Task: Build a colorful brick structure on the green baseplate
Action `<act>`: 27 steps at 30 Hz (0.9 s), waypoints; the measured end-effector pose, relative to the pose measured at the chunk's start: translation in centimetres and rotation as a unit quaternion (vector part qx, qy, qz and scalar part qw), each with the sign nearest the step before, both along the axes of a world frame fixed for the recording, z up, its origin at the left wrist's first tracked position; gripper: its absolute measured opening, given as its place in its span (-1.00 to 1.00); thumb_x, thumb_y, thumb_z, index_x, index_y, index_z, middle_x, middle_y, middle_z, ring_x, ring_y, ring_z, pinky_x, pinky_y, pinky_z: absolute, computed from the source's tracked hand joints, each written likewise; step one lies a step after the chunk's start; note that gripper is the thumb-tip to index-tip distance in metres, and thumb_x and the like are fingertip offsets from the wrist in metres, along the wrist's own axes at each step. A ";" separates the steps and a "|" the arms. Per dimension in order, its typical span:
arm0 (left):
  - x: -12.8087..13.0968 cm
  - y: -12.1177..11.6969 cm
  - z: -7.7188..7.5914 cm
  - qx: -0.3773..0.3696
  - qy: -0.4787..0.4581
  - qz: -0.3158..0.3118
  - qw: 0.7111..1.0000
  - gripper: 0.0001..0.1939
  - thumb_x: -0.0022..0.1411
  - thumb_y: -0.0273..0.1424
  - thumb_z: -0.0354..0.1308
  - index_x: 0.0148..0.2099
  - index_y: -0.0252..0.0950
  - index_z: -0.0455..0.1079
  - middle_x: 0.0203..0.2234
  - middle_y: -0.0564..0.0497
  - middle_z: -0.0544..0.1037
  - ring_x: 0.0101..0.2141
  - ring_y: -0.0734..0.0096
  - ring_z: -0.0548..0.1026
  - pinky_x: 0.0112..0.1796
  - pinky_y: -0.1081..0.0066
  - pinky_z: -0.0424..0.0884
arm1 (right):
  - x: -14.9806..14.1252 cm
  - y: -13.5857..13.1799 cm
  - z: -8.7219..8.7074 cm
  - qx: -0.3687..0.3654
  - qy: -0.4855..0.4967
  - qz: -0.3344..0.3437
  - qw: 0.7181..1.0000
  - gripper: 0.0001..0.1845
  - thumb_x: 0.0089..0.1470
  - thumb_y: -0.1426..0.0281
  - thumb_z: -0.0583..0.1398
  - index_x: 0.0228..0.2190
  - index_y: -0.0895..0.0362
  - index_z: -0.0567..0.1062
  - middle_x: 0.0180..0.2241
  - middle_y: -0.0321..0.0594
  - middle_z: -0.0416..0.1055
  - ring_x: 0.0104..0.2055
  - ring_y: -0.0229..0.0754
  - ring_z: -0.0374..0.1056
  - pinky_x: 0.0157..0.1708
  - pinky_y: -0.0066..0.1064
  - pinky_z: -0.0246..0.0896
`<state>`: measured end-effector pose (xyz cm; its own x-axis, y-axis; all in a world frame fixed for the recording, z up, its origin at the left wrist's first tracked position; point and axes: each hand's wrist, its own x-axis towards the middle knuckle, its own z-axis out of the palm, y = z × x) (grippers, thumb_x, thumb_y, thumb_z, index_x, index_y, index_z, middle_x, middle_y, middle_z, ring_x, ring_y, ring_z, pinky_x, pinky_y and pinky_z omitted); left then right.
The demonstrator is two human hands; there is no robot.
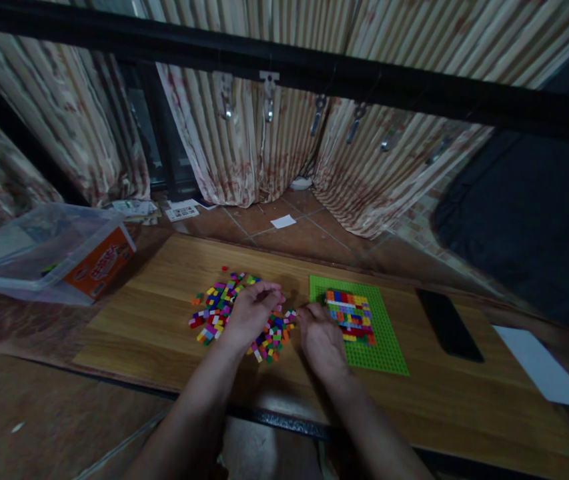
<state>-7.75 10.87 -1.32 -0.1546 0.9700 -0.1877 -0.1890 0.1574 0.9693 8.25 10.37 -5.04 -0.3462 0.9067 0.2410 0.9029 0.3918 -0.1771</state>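
Observation:
Loose toy building bricks (219,303) in many colours lie in a heap on the wooden board. Over the heap's right part, my left hand (251,313) is closed with its fingers bent together; what is in them, if anything, is too small to make out. Just right of the heap, my right hand (321,340) has its fingertips pressed together, and their contents are hidden. Beside that hand lies a green baseplate (387,333), bearing a block of coloured bricks (349,313) set in rows. My right hand covers the plate's left edge in part.
A clear plastic box (49,267) with an orange label stands left of the wooden board (139,320). A black phone-like slab (449,323) and a white sheet (547,367) lie on the right. A dark bar (284,57) with hanging hooks crosses above, before striped curtains.

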 end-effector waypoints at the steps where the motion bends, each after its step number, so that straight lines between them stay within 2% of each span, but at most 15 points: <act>1: 0.0 0.0 0.1 -0.001 0.001 0.001 1.000 -0.75 -0.03 -0.33 0.26 -0.26 -0.34 0.47 -0.47 0.01 0.59 -0.43 0.42 0.50 -0.33 0.43 0.39 | -0.1 0.0 0.0 -0.001 0.003 0.001 1.000 -0.70 0.19 0.52 -0.02 -0.26 0.09 0.50 -0.28 -0.14 0.41 -0.20 -0.12 0.31 -0.22 -0.36 0.22; 7: 0.1 -0.1 0.5 -0.007 -0.014 0.010 1.000 -0.74 -0.06 -0.32 0.29 -0.28 -0.33 0.48 -0.47 0.02 0.58 -0.42 0.40 0.51 -0.29 0.40 0.40 | -0.3 -0.2 0.0 -0.019 0.060 0.017 0.998 -0.76 0.16 0.53 0.01 -0.32 0.10 0.46 -0.30 -0.13 0.42 -0.19 -0.10 0.33 -0.21 -0.34 0.23; 12: 0.1 0.2 0.2 -0.008 -0.010 0.007 1.000 -0.71 -0.08 -0.30 0.31 -0.27 -0.33 0.48 -0.46 0.01 0.59 -0.40 0.38 0.52 -0.26 0.37 0.41 | 0.4 -0.6 1.4 -0.038 0.141 0.015 0.989 -0.80 0.15 0.50 0.04 -0.35 0.08 0.45 -0.33 -0.19 0.44 -0.25 -0.16 0.36 -0.23 -0.38 0.23; 15: 0.1 0.2 0.3 -0.005 -0.005 0.006 1.000 -0.70 -0.08 -0.29 0.32 -0.28 -0.33 0.48 -0.45 0.00 0.59 -0.39 0.37 0.52 -0.24 0.36 0.41 | 3.1 -0.4 2.6 -0.025 0.227 -0.026 0.973 -0.81 0.16 0.39 0.05 -0.34 0.09 0.47 -0.33 -0.21 0.47 -0.28 -0.18 0.39 -0.24 -0.39 0.25; 18: 0.1 0.2 0.4 -0.005 -0.006 0.004 1.000 -0.69 -0.09 -0.28 0.32 -0.28 -0.33 0.48 -0.45 0.00 0.59 -0.39 0.38 0.52 -0.24 0.37 0.41 | 7.2 0.0 3.2 -0.011 0.288 -0.134 0.948 -0.76 0.10 0.26 0.10 -0.33 0.12 0.51 -0.35 -0.18 0.52 -0.36 -0.17 0.42 -0.32 -0.39 0.27; 21: 0.1 0.2 0.3 -0.007 -0.004 0.002 1.000 -0.70 -0.08 -0.28 0.32 -0.28 -0.33 0.47 -0.46 0.01 0.58 -0.40 0.38 0.52 -0.25 0.38 0.41 | 11.1 0.2 3.3 -0.002 0.287 -0.226 0.931 -0.70 0.02 0.20 0.13 -0.35 0.14 0.53 -0.39 -0.13 0.54 -0.38 -0.12 0.43 -0.35 -0.37 0.26; 24: 0.2 0.3 0.2 -0.009 0.010 -0.004 1.000 -0.69 -0.08 -0.26 0.31 -0.28 -0.34 0.48 -0.46 0.00 0.59 -0.41 0.38 0.52 -0.26 0.37 0.41 | 13.0 0.4 2.9 -0.007 0.256 -0.239 0.937 -0.69 -0.01 0.19 0.13 -0.40 0.15 0.55 -0.42 -0.11 0.54 -0.38 -0.09 0.44 -0.36 -0.35 0.25; 27: 0.3 0.4 0.1 -0.007 0.016 -0.005 1.000 -0.67 -0.08 -0.27 0.31 -0.25 -0.34 0.47 -0.45 -0.01 0.59 -0.39 0.35 0.52 -0.26 0.36 0.40 | 13.2 0.6 2.3 -0.026 0.238 -0.216 0.947 -0.70 -0.01 0.20 0.12 -0.41 0.13 0.55 -0.42 -0.14 0.55 -0.38 -0.10 0.44 -0.37 -0.35 0.24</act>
<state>-7.45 11.29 -1.23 -0.1515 0.9687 -0.1969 -0.1554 0.1734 0.9725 21.47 10.96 -2.71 0.1959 0.9540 0.2269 0.7904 -0.0166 -0.6124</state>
